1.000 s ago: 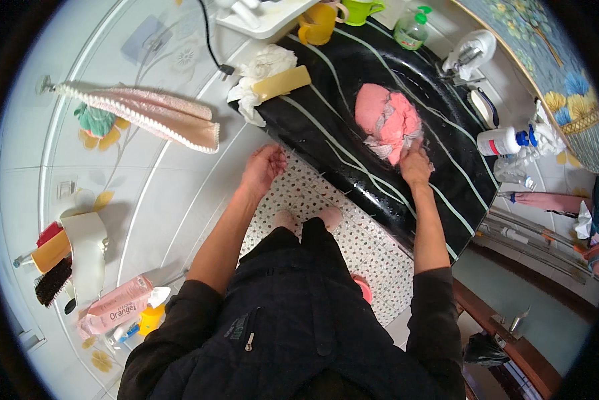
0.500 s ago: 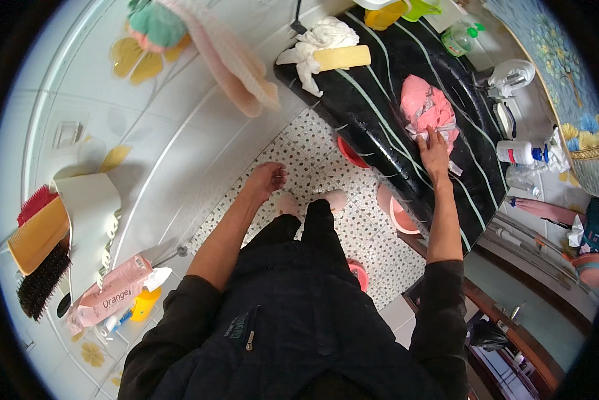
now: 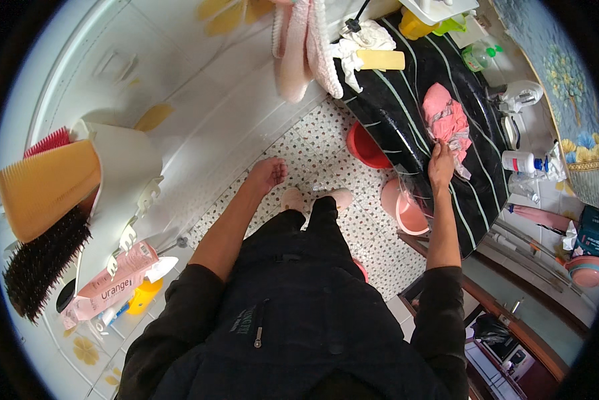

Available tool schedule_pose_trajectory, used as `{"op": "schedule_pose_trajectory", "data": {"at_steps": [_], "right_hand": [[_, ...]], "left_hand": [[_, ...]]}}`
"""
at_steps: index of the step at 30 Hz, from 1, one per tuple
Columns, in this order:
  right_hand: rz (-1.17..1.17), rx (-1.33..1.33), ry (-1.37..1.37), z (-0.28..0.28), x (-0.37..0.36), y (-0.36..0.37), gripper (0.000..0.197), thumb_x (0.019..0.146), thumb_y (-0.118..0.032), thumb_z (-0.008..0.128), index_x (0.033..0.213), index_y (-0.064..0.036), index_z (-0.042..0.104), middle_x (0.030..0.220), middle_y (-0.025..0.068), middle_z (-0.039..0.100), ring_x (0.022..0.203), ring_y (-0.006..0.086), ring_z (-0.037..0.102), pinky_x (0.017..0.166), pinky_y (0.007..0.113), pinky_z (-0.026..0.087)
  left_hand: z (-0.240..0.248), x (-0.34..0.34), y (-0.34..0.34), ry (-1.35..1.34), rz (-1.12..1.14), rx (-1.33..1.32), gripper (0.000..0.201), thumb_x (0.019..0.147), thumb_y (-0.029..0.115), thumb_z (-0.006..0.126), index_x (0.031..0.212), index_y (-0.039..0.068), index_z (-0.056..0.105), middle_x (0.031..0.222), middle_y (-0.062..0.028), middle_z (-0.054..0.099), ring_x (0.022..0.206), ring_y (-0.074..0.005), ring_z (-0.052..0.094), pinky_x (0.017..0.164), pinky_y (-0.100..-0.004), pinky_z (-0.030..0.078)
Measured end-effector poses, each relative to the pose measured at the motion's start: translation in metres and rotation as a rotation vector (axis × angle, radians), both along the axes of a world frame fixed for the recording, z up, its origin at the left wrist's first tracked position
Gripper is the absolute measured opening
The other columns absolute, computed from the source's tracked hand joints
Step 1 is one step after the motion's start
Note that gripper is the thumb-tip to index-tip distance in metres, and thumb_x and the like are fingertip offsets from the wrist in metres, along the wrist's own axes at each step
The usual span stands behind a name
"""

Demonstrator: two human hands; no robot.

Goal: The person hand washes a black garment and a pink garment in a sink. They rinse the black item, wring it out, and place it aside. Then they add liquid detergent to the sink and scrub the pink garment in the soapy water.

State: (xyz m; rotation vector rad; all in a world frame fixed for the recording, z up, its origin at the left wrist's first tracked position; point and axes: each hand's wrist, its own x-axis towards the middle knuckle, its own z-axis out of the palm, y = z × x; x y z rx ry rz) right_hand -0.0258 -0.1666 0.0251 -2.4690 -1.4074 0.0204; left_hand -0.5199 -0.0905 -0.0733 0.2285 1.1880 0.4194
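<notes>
My right hand [image 3: 441, 165] grips the near edge of a crumpled pink cloth [image 3: 449, 119] with grey patches, its fingers drawn together. The cloth lies on a glossy black surface [image 3: 406, 110] with pale wavy stripes. My left hand [image 3: 271, 175] hangs over the speckled floor, fingers curled in and nothing in them. Toward the far left end of the black surface sit a bunched white cloth [image 3: 350, 77] and a flat pale-yellow block [image 3: 382, 60] resting against it.
Under the black surface's edge stand a red basin [image 3: 368, 148] and a pink bucket [image 3: 411, 215]. A green-topped bottle [image 3: 478, 56] and a white bottle [image 3: 521, 161] line the wall. A pink towel [image 3: 298, 57] hangs at the top; brushes [image 3: 46, 267] hang left.
My right hand's fingers have closed from a spread touch to a grip on the pink cloth, which looks narrower. My left hand stays curled. The whole view has shifted a little.
</notes>
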Motion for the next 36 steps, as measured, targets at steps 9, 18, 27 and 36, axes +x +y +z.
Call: {"op": "schedule_pose_trajectory", "data": {"at_steps": [9, 18, 27, 36], "right_hand": [[-0.036, -0.054, -0.099, 0.007, -0.025, -0.005, 0.045, 0.105, -0.033, 0.038, 0.132, -0.0037, 0.06, 0.13, 0.0267, 0.06, 0.121, 0.0416, 0.056, 0.104, 0.05, 0.043], [-0.004, -0.04, -0.167, 0.011, -0.038, -0.01, 0.037, 0.103, -0.028, 0.041, 0.119, -0.0012, 0.063, 0.114, 0.0211, 0.065, 0.104, 0.0401, 0.061, 0.094, 0.052, 0.045], [-0.055, 0.056, -0.236, 0.004, -0.047, -0.014, 0.038, 0.102, -0.029, 0.045, 0.127, -0.0043, 0.06, 0.128, 0.0218, 0.061, 0.119, 0.0395, 0.056, 0.106, 0.053, 0.038], [-0.088, 0.009, -0.216, 0.008, -0.053, -0.014, 0.038, 0.103, -0.03, 0.043, 0.129, -0.0051, 0.057, 0.128, 0.019, 0.059, 0.122, 0.0359, 0.054, 0.11, 0.052, 0.035]], "left_hand": [[-0.023, -0.016, -0.008, -0.073, 0.081, -0.022, 0.011, 0.091, 0.018, 0.066, 0.093, 0.007, 0.064, 0.08, -0.0052, 0.066, 0.069, -0.02, 0.064, 0.062, -0.0324, 0.054], [-0.035, -0.027, -0.012, -0.068, 0.107, -0.019, 0.013, 0.094, 0.021, 0.062, 0.093, 0.008, 0.062, 0.082, -0.0059, 0.066, 0.069, -0.0195, 0.064, 0.065, -0.0342, 0.054], [-0.061, -0.05, -0.019, -0.068, 0.073, -0.054, 0.01, 0.09, 0.017, 0.066, 0.085, 0.009, 0.062, 0.074, -0.0061, 0.064, 0.066, -0.0209, 0.063, 0.058, -0.0346, 0.053], [-0.067, -0.048, -0.021, -0.013, 0.04, -0.101, 0.012, 0.092, 0.016, 0.061, 0.083, 0.008, 0.061, 0.07, -0.0052, 0.063, 0.063, -0.0211, 0.063, 0.059, -0.0369, 0.053]]}}
